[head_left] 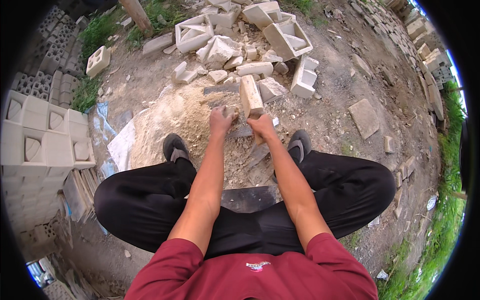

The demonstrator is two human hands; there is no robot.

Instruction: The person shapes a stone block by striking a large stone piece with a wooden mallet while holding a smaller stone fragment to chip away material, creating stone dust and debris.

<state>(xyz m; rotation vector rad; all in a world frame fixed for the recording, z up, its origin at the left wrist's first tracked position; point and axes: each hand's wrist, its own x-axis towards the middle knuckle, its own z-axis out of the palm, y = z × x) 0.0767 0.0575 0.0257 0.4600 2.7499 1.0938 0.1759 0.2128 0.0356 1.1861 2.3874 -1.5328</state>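
Observation:
In front of me, between my feet, my right hand [261,126] is closed round the near end of a long, pale wooden block [250,96]. The block stands tilted, its far end raised toward the rubble. My left hand [221,120] is closed on a small tan chunk of stone [231,110], partly hidden by the fingers. That chunk is just left of the block, above a dark flat slab [241,131]. Yellowish crushed grit [172,112] is heaped beside my left hand. Broken white block pieces [255,68] lie just beyond both hands.
Hollow broken blocks [194,33] pile up at the back. Stacked pale blocks [37,131] rise on the left, near a white sheet [121,145]. A flat slab [364,118] lies on the right. A dark board [249,199] sits between my legs.

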